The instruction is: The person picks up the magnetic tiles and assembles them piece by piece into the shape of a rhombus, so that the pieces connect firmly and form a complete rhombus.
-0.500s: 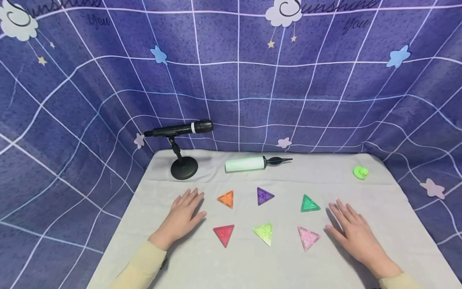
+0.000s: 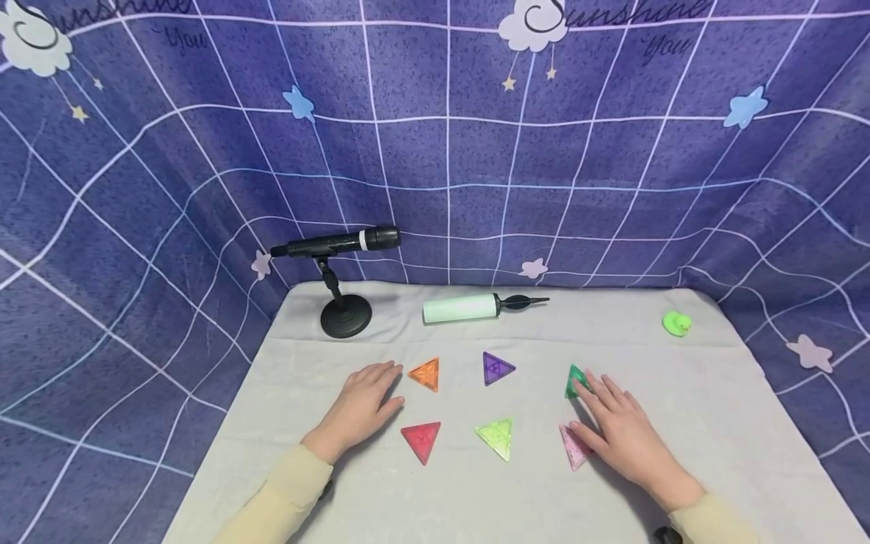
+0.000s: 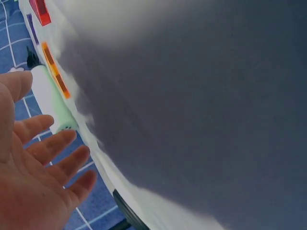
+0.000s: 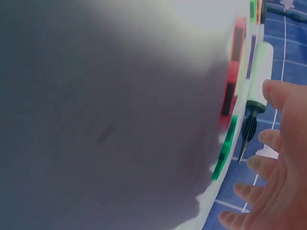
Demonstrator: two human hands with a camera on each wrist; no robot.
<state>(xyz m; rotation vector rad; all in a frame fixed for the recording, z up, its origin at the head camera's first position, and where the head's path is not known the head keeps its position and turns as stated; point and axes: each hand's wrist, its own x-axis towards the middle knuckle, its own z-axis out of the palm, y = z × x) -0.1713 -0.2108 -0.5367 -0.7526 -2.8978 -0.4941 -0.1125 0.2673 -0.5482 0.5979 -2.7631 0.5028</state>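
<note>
Flat translucent triangular tiles lie in two rows on the table. The far row has an orange tile (image 2: 425, 375), a purple tile (image 2: 498, 369) and a green tile (image 2: 575, 381); the near row has a red tile (image 2: 421, 440), a lime tile (image 2: 497, 438) and a pink tile (image 2: 574, 447). My left hand (image 2: 358, 408), fingers extended, is just left of the orange tile. Over the right edges of the green and pink tiles is my right hand (image 2: 625, 434), its fingers spread and partly covering both. The wrist views show both palms holding nothing.
A black microphone (image 2: 340, 242) on a round-based stand (image 2: 346, 316) is at the back left. Behind the tiles lies a pale green hand pump (image 2: 462, 308) with a black nozzle. A small green rubber duck (image 2: 677, 324) sits at the back right, before a blue patterned curtain (image 2: 448, 151).
My right hand has moved left, from beside the green and pink tiles to over their edges. My left hand has shifted slightly right towards the orange tile. The tiles lie as before.
</note>
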